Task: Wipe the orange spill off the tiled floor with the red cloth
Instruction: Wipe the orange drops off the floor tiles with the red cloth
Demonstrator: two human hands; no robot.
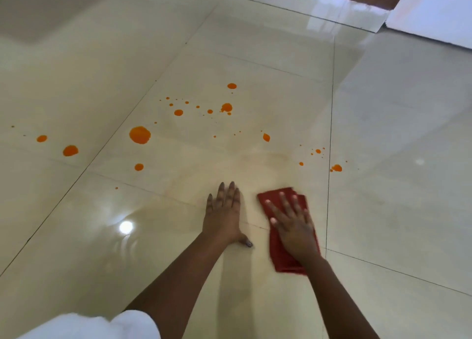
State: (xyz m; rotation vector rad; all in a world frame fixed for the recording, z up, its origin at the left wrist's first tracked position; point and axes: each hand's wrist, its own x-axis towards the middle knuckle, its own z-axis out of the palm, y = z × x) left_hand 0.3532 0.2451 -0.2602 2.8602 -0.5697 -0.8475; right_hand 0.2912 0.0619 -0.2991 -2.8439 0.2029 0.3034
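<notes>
Orange drops are scattered across the glossy cream tiled floor (178,236). The biggest blot (139,134) lies left of centre, with others at the far left (70,150), at the back (226,107) and at the right (336,168). A folded red cloth (274,201) lies flat on the tile, pressed down by my right hand (293,226) with its fingers spread on top. My left hand (224,216) rests flat on the bare floor just left of the cloth, palm down. A faint smeared patch shows on the tile beyond both hands.
A white board or panel edge (431,12) lies at the top right, beside a strip of brown surface. A bright lamp reflection (126,227) glares on the floor at the left. A white sleeve (102,326) shows at the bottom left.
</notes>
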